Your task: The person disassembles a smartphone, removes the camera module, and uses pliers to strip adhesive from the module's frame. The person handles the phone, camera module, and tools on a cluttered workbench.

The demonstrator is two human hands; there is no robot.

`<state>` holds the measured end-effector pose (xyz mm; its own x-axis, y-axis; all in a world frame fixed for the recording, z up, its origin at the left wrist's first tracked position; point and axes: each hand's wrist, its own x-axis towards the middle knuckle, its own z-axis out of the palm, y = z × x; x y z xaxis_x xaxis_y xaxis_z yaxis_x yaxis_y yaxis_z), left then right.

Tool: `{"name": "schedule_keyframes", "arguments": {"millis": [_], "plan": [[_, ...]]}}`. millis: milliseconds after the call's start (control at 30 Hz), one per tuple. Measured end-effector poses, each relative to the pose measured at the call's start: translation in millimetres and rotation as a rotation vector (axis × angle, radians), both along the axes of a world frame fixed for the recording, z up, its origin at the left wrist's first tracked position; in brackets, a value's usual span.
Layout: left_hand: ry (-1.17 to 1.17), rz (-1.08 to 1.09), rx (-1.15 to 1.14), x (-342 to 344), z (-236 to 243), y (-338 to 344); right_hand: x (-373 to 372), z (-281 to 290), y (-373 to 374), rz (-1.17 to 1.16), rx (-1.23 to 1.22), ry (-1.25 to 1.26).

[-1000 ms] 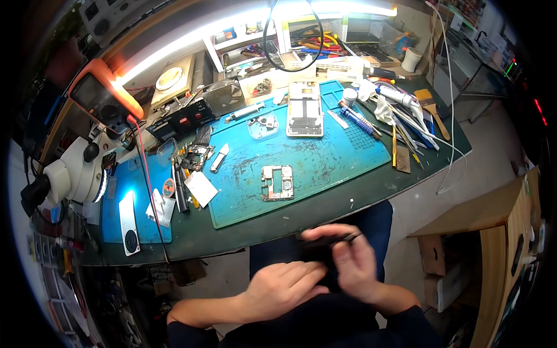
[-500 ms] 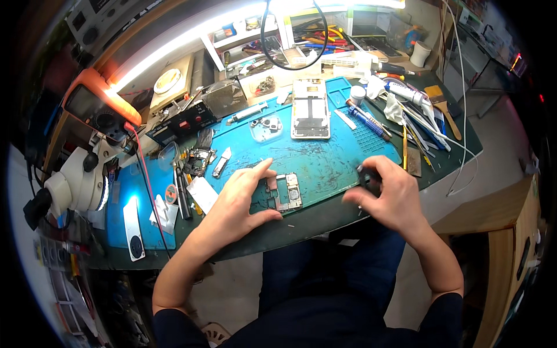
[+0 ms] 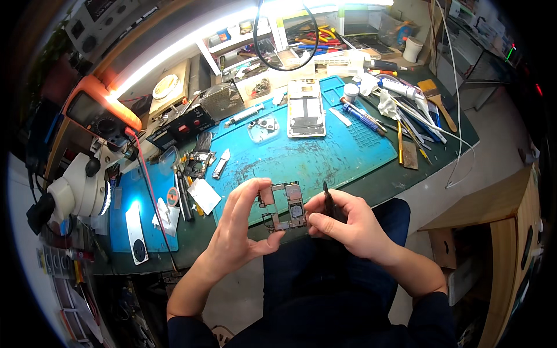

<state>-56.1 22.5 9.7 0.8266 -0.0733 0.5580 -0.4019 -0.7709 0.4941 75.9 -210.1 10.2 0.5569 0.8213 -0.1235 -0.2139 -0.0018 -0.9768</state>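
Watching through the head camera: the circuit board (image 3: 296,213) is up in front of the bench's near edge, seemingly lifted clear of the mat, its face toward me, a window open through its middle. Left hand (image 3: 231,239) has it edgewise, fingers along the upper left, thumb below, closed on the rim with a wide hollow at the palm; the exact contact under the thumb I can't make out. The board's back is hidden from me. Right hand (image 3: 358,230) is clamped on a slim black tool (image 3: 329,200), pointed end upward; tweezers by the look of it, but the fingers cover its lower part and I can't tell whether its tips meet. Right fingertips sit at the board's right edge; touching or just beside, I can't say. Below, dark trousers (image 3: 336,269) and shadow run together, so nothing reads there. Behind the hands, the blue mat (image 3: 272,159) carries a pale phone frame (image 3: 306,110) and a clear dish (image 3: 263,130) of small parts too tiny to sort. Far left, the white microscope (image 3: 74,188) runs into the dark rim of my view. A black cable loop (image 3: 255,37) is cut off by the top edge; the shelf contents behind it blur into clutter.
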Motion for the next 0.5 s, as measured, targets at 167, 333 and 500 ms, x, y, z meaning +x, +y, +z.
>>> {"name": "schedule_keyframes", "arguments": {"millis": [167, 333, 500], "plan": [[-0.010, -0.054, -0.056, -6, -8, -5, -6, -8, -6, 0.007, 0.022, -0.058], [-0.020, -0.188, -0.286, -9, -14, -11, -13, -9, -9, 0.024, 0.070, 0.081], [0.041, -0.251, -0.660, -11, -26, -21, -29, -7, -5, 0.045, 0.164, 0.271]]}}
